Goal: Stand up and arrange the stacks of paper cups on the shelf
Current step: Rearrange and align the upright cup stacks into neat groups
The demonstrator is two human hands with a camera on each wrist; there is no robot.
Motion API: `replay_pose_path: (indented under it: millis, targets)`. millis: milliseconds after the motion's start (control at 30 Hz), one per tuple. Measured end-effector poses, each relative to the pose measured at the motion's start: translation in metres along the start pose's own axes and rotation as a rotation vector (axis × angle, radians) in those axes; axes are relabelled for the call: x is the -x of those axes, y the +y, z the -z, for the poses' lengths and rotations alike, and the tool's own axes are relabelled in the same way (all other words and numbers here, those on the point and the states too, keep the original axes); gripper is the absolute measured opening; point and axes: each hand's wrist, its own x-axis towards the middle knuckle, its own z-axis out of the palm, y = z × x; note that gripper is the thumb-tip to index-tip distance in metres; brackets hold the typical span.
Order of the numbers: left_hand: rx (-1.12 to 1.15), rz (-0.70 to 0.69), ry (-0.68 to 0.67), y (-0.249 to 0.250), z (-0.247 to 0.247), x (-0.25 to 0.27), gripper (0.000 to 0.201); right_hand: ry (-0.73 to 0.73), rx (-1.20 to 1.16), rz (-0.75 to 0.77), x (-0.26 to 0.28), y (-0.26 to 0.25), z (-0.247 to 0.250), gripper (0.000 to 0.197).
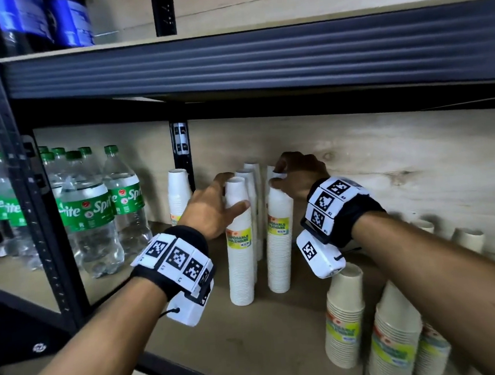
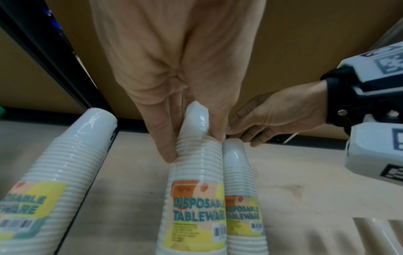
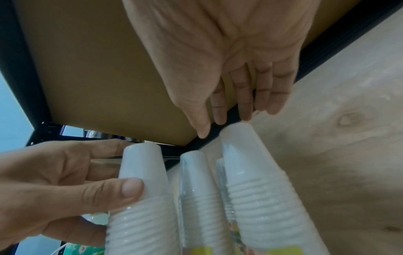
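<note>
Several tall white paper cup stacks in plastic sleeves stand upright mid-shelf. My left hand (image 1: 211, 204) grips the front left stack (image 1: 239, 256) near its top, thumb in front and fingers behind; the left wrist view shows that stack (image 2: 196, 189) between thumb and finger. My right hand (image 1: 299, 176) reaches over the front right stack (image 1: 281, 244). Its fingertips (image 3: 245, 115) touch the top of this stack (image 3: 255, 172), fingers nearly straight and thumb off it. Two more white stacks (image 1: 250, 187) stand behind, and a shorter one (image 1: 178, 193) to the left.
Green-capped Sprite bottles (image 1: 88, 213) fill the shelf's left end. Cream cup stacks (image 1: 345, 313) stand at the front right, others (image 1: 469, 239) lie by the back wall. The upper shelf beam (image 1: 259, 60) hangs low overhead. A black post (image 1: 181, 151) runs behind the cups.
</note>
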Motion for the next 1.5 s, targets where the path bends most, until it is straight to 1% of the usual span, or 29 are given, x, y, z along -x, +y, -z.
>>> replay_pose_path:
  millis: [67, 167, 267, 333, 433, 500, 633, 767, 867, 1033, 1200, 1400, 1500]
  targets:
    - [-0.017, 0.000, -0.001, -0.003, 0.000, 0.001, 0.067, 0.022, 0.030, 0.013, -0.002, -0.002, 0.004, 0.035]
    - [-0.030, 0.017, 0.010, -0.008, 0.006, 0.001, 0.066, 0.069, 0.067, 0.102, -0.004, -0.012, 0.011, 0.033]
    - [-0.029, 0.020, 0.022, -0.014, 0.014, 0.001, 0.065, 0.071, 0.016, 0.187, -0.011, -0.028, 0.010, 0.031]
    - [-0.024, 0.025, 0.032, -0.020, 0.018, 0.001, 0.066, 0.040, 0.005, 0.227, -0.019, -0.039, 0.004, 0.035]
    - [-0.011, 0.021, 0.050, -0.024, 0.021, 0.003, 0.065, -0.089, 0.152, 0.285, -0.029, -0.053, -0.005, 0.047]
    - [-0.001, 0.010, 0.060, -0.025, 0.021, 0.004, 0.064, -0.145, 0.224, 0.275, -0.034, -0.057, -0.011, 0.049]
    - [0.021, -0.014, 0.069, -0.030, 0.020, 0.004, 0.061, -0.145, 0.315, 0.280, -0.039, -0.060, -0.020, 0.040]
    - [0.036, -0.018, 0.073, -0.035, 0.016, 0.000, 0.062, -0.181, 0.281, 0.295, -0.042, -0.059, -0.024, 0.055]
    - [0.056, -0.008, 0.062, -0.040, 0.013, -0.006, 0.066, -0.196, 0.264, 0.302, -0.045, -0.060, -0.021, 0.052]
    - [0.069, -0.018, 0.081, -0.040, 0.011, -0.014, 0.066, -0.152, 0.185, 0.281, -0.045, -0.060, -0.019, 0.050]
    - [0.017, 0.021, 0.068, -0.044, 0.000, -0.018, 0.073, -0.143, 0.195, 0.278, -0.045, -0.059, -0.026, 0.047]
    - [-0.072, 0.066, 0.052, -0.037, -0.004, -0.020, 0.077, -0.111, 0.208, 0.289, -0.040, -0.060, -0.026, 0.043]
    - [-0.040, 0.076, 0.068, -0.036, -0.005, -0.017, 0.081, -0.110, 0.225, 0.288, -0.038, -0.060, -0.025, 0.040]
